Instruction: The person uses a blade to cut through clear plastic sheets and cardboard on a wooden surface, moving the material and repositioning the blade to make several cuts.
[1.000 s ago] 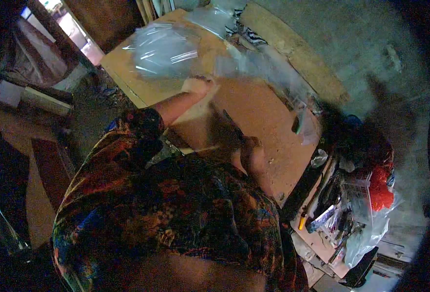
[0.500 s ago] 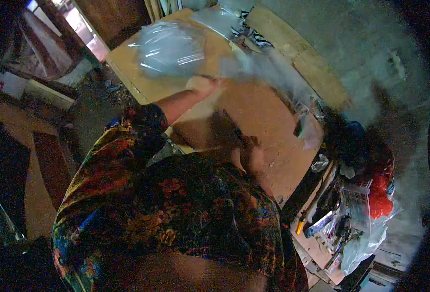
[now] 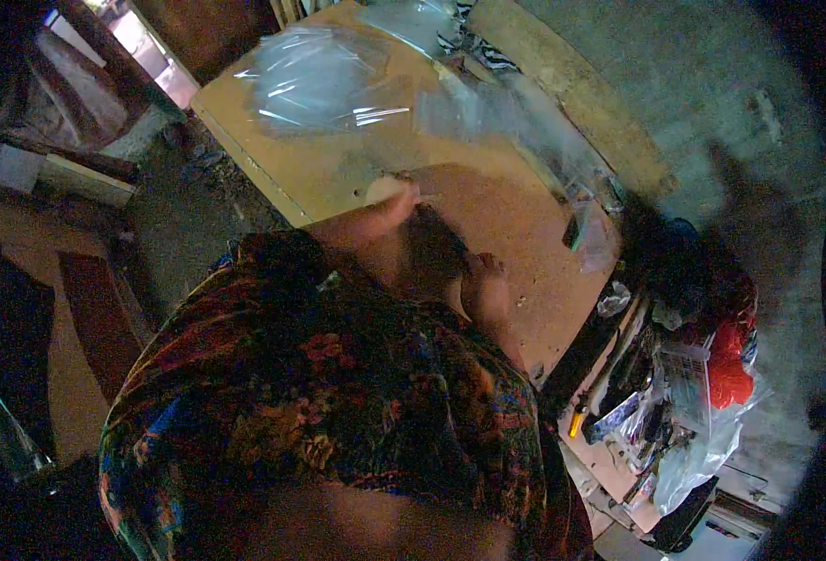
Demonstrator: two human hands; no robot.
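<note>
My left hand (image 3: 396, 202) is over the middle of the tan tabletop (image 3: 310, 178), fingers drawn together; what is in them is too blurred to name. A pale, rounded patch shows right beside its fingers. Close to my body, my right hand (image 3: 488, 282) has its fingers curled at the edge of a dark, flat piece (image 3: 434, 245) that lies between both hands. Whether my right hand grips that piece is hard to make out in the dim light. Farther off on the table lies a pile of clear plastic bags (image 3: 315, 79).
More clear plastic (image 3: 488, 112) runs along the table's far right edge, with a wooden board (image 3: 586, 103) beyond it. At right are a grey plastic basket (image 3: 689, 374), a red bag (image 3: 731, 374), a yellow-handled tool (image 3: 578, 423) and crumpled plastic (image 3: 698, 472). A doorway opens at upper left.
My left hand has come back toward my body, its forearm now lower and closer to my right hand. My right hand has stayed almost in place. The view has shifted slightly.
</note>
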